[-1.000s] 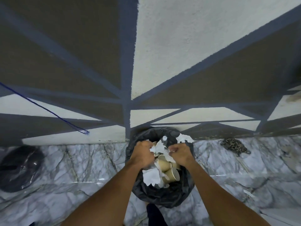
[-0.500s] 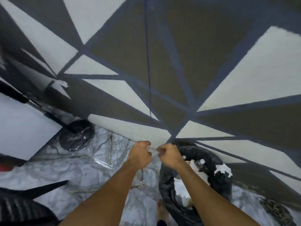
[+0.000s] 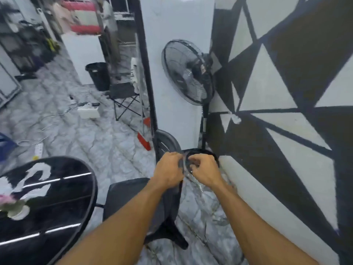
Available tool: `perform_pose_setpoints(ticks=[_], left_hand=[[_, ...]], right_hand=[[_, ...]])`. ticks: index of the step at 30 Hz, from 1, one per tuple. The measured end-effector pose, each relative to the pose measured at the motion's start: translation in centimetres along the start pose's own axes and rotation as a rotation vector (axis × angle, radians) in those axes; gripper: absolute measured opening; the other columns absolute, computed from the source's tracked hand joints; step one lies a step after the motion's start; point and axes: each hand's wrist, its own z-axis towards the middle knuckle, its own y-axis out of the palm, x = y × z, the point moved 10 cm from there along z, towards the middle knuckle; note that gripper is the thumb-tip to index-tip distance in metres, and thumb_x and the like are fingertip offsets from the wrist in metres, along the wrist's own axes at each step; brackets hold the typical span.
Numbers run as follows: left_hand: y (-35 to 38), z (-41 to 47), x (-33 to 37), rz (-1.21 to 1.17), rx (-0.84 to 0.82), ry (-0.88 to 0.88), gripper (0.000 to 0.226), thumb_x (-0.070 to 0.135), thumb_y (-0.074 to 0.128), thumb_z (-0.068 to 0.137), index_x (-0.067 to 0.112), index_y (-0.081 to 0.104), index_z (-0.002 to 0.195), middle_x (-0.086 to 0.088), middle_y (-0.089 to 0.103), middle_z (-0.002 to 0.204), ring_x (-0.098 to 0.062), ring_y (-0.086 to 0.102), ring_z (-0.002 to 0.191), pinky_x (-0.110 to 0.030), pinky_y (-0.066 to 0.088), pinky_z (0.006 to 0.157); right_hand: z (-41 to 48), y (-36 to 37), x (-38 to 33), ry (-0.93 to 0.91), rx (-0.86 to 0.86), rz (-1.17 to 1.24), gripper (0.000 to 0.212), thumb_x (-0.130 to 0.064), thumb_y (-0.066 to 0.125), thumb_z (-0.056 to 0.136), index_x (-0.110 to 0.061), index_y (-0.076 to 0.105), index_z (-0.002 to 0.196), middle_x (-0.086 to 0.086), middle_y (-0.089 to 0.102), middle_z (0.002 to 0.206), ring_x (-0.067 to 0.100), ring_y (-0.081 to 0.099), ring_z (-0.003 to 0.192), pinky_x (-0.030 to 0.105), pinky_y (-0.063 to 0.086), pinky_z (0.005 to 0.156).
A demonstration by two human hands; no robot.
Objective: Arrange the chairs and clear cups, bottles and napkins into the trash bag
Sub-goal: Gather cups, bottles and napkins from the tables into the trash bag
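Nearest to me, at the lower left, I see the round black glossy table [image 3: 63, 207], and on it a small white pot with pale pink flowers [image 3: 13, 207]; what else the pot holds I cannot make out. Just right of the table stands a dark grey plastic chair [image 3: 129, 196], its back rising under my wrists. Both forearms reach forward and meet over that chair back. My left hand [image 3: 168, 174] is curled with knuckles up, my right hand [image 3: 205, 173] faces it, and the fingers of both are pinched on a thin clear strip of plastic [image 3: 184, 165] stretched between them; it is blurred, so I cannot tell exactly what it is. The trash bag is not in this view, and I see no cups, bottles or napkins here. Beyond the hands a second dark chair back [image 3: 164, 144] leans by the white pillar [image 3: 175, 73], beside the round base of the black standing fan [image 3: 188, 73]. To the right runs the wall painted in black and white triangles [image 3: 286, 92]. The grey marble-patterned floor [image 3: 86, 138] spreads left, with a white power strip [image 3: 39, 149] and loose cables on it, a black folding stool [image 3: 124, 96], and farther off a black ribbed bin [image 3: 99, 75], whose contents are hidden, against a white cabinet [image 3: 84, 54].
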Motion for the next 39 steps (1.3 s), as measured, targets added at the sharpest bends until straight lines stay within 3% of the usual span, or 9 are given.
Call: perform_pose_setpoints(ticks=[7,13,18,22,25,28,32,36,39], left_hand=[[-12.0,-7.1,-17.5,-0.018,0.25,-0.38,0.041,0.012,0.061,0.089,0.007,0.061,0.129,-0.008,0.06,0.133,-0.026,0.05,0.126,-0.031,0.038,0.101],[-18.0,-13.6,-28.6,-0.005,0.367,-0.676,0.03,0.012,0.059,0.078,0.007,0.068,0.106,-0.006,0.07,0.103,-0.027,0.06,0.104,-0.038,0.049,0.086],[-21.9,-17.1,-35.3,0.035,0.472,-0.832,0.025,0.016,0.06,0.077,0.018,0.069,0.1,0.002,0.069,0.103,-0.021,0.06,0.103,-0.037,0.05,0.089],[-24.4,-20.7,-39.3,0.03,0.58,-0.95,0.027,0.011,0.06,0.083,0.015,0.069,0.108,0.002,0.07,0.108,-0.019,0.06,0.101,-0.034,0.048,0.089],[-26.8,-24.3,-43.1,0.032,0.669,-1.053,0.017,0.012,0.054,0.081,0.016,0.069,0.088,0.002,0.07,0.088,-0.021,0.063,0.087,-0.032,0.051,0.075],[-28.9,-28.2,-47.1,0.011,0.75,-1.161,0.027,0.014,0.055,0.086,0.018,0.07,0.107,0.003,0.068,0.105,-0.018,0.058,0.103,-0.029,0.046,0.085],[-29.9,-32.3,-53.3,0.014,0.751,-1.259,0.032,0.006,0.058,0.085,0.012,0.069,0.114,-0.004,0.068,0.116,-0.025,0.056,0.118,-0.032,0.045,0.091],[-27.4,-35.4,-60.9,-0.039,0.596,-1.338,0.045,0.003,0.06,0.084,0.01,0.063,0.128,-0.006,0.063,0.129,-0.025,0.055,0.122,-0.033,0.048,0.093],[-25.0,-36.5,-65.8,-0.068,0.44,-1.358,0.039,0.0,0.06,0.082,0.01,0.066,0.119,-0.005,0.062,0.119,-0.024,0.058,0.111,-0.034,0.051,0.08]], right_hand=[[4.3,16.1,-16.5,-0.284,-0.297,-0.028,0.036,-0.015,0.066,0.082,-0.018,0.07,0.118,-0.003,0.069,0.121,0.014,0.062,0.11,0.023,0.047,0.094],[5.1,28.3,-26.5,-0.462,-0.544,0.002,0.038,-0.013,0.066,0.083,-0.017,0.068,0.121,-0.001,0.067,0.123,0.016,0.061,0.112,0.02,0.042,0.094],[6.1,35.5,-32.8,-0.569,-0.675,-0.001,0.029,-0.011,0.066,0.08,-0.015,0.074,0.108,0.001,0.073,0.106,0.016,0.064,0.097,0.027,0.05,0.09],[5.6,41.7,-36.3,-0.628,-0.801,-0.032,0.04,-0.02,0.066,0.079,-0.023,0.07,0.118,-0.006,0.07,0.118,0.014,0.064,0.109,0.03,0.051,0.097],[5.3,45.8,-39.0,-0.655,-0.865,-0.034,0.039,-0.016,0.066,0.082,-0.021,0.069,0.121,-0.005,0.068,0.121,0.013,0.063,0.11,0.026,0.049,0.096],[5.5,49.9,-41.4,-0.668,-0.897,-0.035,0.038,-0.014,0.067,0.082,-0.02,0.069,0.12,-0.004,0.069,0.121,0.013,0.062,0.111,0.03,0.049,0.099],[6.1,55.8,-43.3,-0.653,-0.922,-0.089,0.039,-0.008,0.066,0.081,-0.018,0.07,0.119,-0.001,0.07,0.116,0.017,0.064,0.103,0.032,0.051,0.095],[7.1,62.0,-43.5,-0.617,-0.929,-0.201,0.036,0.0,0.06,0.08,-0.02,0.073,0.106,0.004,0.073,0.106,0.023,0.067,0.097,0.038,0.055,0.09],[7.5,66.5,-43.0,-0.61,-0.969,-0.305,0.047,0.002,0.057,0.078,-0.023,0.07,0.116,0.002,0.071,0.115,0.023,0.065,0.106,0.039,0.053,0.094]])
